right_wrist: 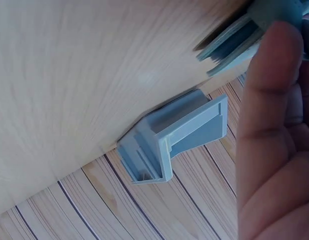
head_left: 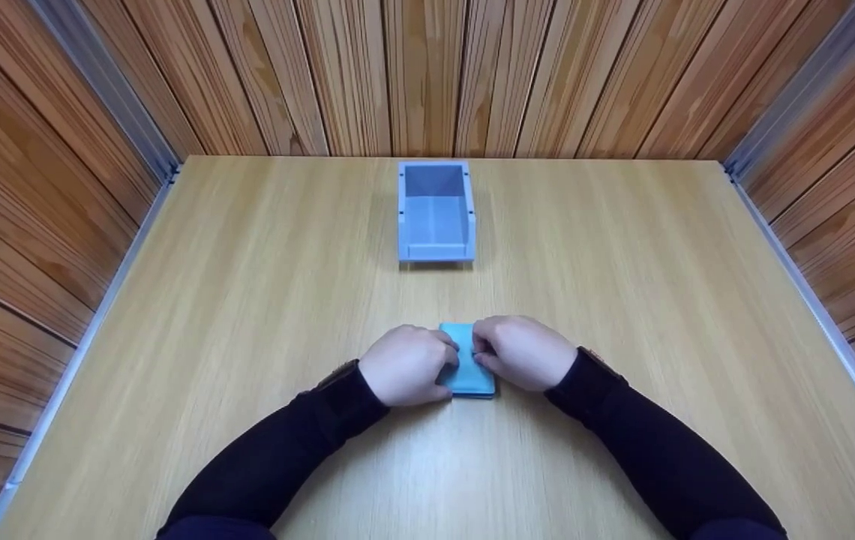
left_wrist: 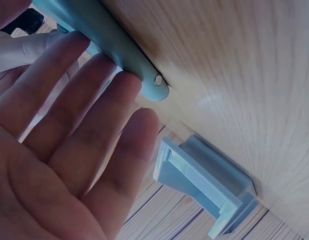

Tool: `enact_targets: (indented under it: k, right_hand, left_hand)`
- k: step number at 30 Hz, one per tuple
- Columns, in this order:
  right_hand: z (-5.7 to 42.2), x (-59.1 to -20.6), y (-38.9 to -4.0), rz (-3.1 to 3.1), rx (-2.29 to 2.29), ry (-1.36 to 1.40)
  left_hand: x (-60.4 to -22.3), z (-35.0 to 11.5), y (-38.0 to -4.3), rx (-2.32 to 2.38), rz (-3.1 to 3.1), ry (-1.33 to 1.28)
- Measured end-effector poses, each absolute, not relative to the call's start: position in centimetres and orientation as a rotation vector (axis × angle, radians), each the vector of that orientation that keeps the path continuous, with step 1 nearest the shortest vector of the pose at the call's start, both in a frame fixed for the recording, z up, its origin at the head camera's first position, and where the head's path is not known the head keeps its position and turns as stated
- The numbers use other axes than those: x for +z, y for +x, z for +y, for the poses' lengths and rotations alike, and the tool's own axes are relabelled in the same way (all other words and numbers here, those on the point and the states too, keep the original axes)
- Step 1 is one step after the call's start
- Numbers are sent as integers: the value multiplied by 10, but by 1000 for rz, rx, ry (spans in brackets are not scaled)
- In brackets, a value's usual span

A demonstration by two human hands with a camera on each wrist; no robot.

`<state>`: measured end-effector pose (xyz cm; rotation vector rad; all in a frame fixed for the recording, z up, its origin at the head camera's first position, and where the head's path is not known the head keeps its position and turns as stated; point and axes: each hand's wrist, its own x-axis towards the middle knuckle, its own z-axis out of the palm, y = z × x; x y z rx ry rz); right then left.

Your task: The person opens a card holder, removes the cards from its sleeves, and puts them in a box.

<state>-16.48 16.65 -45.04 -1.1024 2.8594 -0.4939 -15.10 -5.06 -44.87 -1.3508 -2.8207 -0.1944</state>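
Note:
A turquoise wallet (head_left: 465, 375) lies on the table between the hands. My left hand (head_left: 409, 365) is at its left side; in the left wrist view nearly straight fingers (left_wrist: 97, 130) rest their tips against the wallet (left_wrist: 107, 37), near a small metal stud. In the head view the left thumb reaches the near left corner. My right hand (head_left: 525, 351) pinches the wallet's right edge. The right wrist view shows the index finger on a strap-like tab of the wallet (right_wrist: 274, 12), with layered edges parted beside it. The right thumb's contact is mostly hidden.
A blue-grey open bin (head_left: 436, 251) stands beyond the wallet near the back of the wooden table (head_left: 262, 262). Wood-plank walls (head_left: 427, 75) enclose the back and both sides, with metal strips along the side edges.

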Motion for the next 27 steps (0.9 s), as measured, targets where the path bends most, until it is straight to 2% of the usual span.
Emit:
enact_targets:
  k: [14, 27]
  right_hand:
    - [181, -441, -169, 2767, -582, -1235]
    - [207, -439, -173, 2776, -524, -953]
  left_hand:
    - [-448, -51, -151, -205, -2816, -1355]
    - [-449, -50, -150, -199, -2827, -1344]
